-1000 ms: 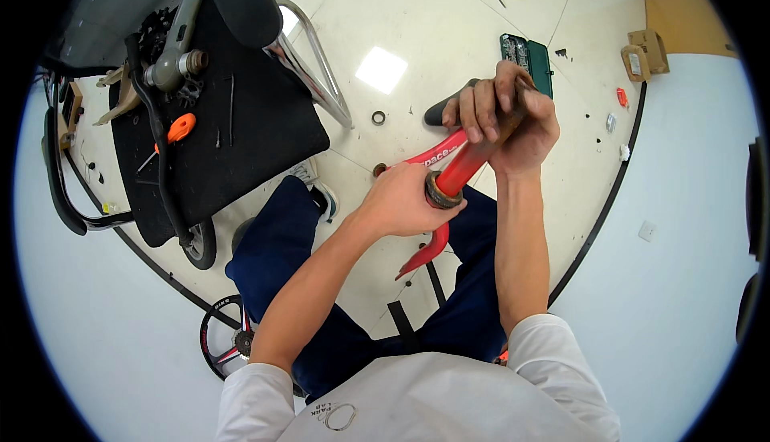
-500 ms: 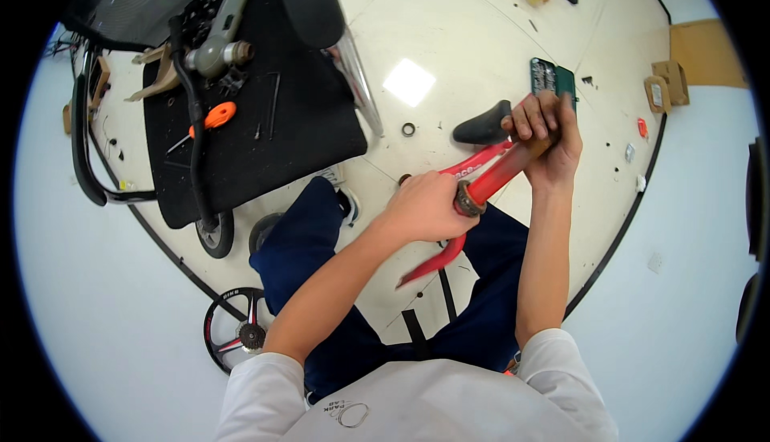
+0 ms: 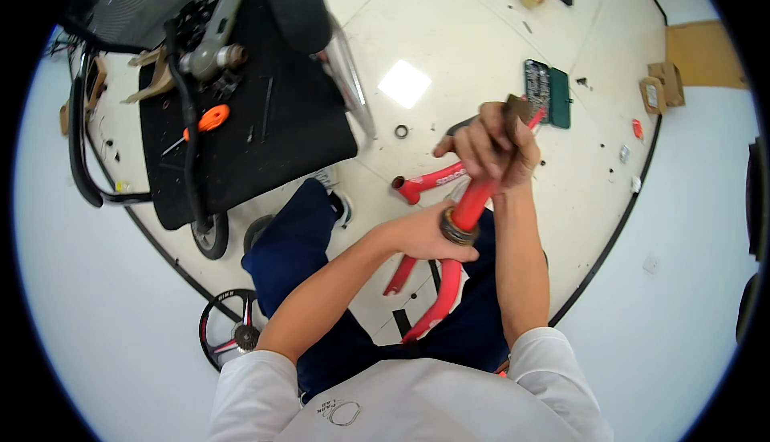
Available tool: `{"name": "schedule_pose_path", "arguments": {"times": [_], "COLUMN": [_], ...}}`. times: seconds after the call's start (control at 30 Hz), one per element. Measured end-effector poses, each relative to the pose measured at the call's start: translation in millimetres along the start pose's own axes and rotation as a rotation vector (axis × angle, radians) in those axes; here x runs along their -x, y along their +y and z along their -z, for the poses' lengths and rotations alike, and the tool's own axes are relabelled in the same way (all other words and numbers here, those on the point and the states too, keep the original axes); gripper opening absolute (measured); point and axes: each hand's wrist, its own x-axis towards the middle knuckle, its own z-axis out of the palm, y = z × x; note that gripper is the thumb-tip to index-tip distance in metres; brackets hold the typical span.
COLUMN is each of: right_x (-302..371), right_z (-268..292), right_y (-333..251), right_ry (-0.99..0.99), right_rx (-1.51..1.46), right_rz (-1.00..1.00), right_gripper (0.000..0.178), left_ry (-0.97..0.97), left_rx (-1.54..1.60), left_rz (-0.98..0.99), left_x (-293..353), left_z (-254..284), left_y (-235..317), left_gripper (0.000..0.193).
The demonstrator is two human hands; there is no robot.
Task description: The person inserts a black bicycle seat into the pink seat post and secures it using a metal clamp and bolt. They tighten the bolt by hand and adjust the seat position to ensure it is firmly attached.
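Note:
A red bicycle fork (image 3: 441, 307) is held up between my knees, its two legs pointing down toward me. My left hand (image 3: 421, 233) grips it at the crown, just beneath a dark, greasy ring (image 3: 459, 227) around the base of the steerer tube. Higher up, my right hand (image 3: 496, 147) is closed around the tube, its fingers dirty and slightly blurred. A brown, grimy end (image 3: 518, 111) sticks out above those fingers. Behind the fork a red bike frame (image 3: 433, 179) lies on the floor, partly hidden by my right hand and the fork.
At left, a black chair seat (image 3: 313, 133) carries an orange-handled screwdriver (image 3: 210, 119), a black handlebar (image 3: 192, 113) and grey metal parts. A green socket case (image 3: 559, 97) lies opened on the floor. Nearby are a loose ring (image 3: 401, 131), cardboard boxes (image 3: 666, 81) and a wheel (image 3: 210, 322).
The fork has swung more upright, its legs now lower and nearer my body. My right hand has shifted left and down along the tube, uncovering more of the frame's near end.

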Motion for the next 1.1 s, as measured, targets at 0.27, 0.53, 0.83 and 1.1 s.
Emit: {"name": "schedule_pose_path", "arguments": {"times": [0.27, 0.53, 0.83, 1.1], "right_x": [11, 12, 1, 12], "right_z": [-14, -12, -12, 8], "right_y": [-33, -16, -7, -12], "right_ry": [0.364, 0.660, 0.791, 0.049], "right_rx": [-0.385, 0.379, 0.323, -0.140], "right_rz": [0.013, -0.082, 0.022, 0.023], "right_gripper": [0.113, 0.047, 0.036, 0.030], "left_ry": [0.204, 0.458, 0.629, 0.007], "left_rx": [-0.198, -0.426, -0.719, -0.071], "left_rz": [-0.029, 0.152, 0.244, 0.038], "left_x": [-3, -9, -8, 2], "left_z": [9, 6, 5, 10], "left_y": [13, 23, 26, 14], "left_gripper": [0.023, 0.027, 0.029, 0.022]}}
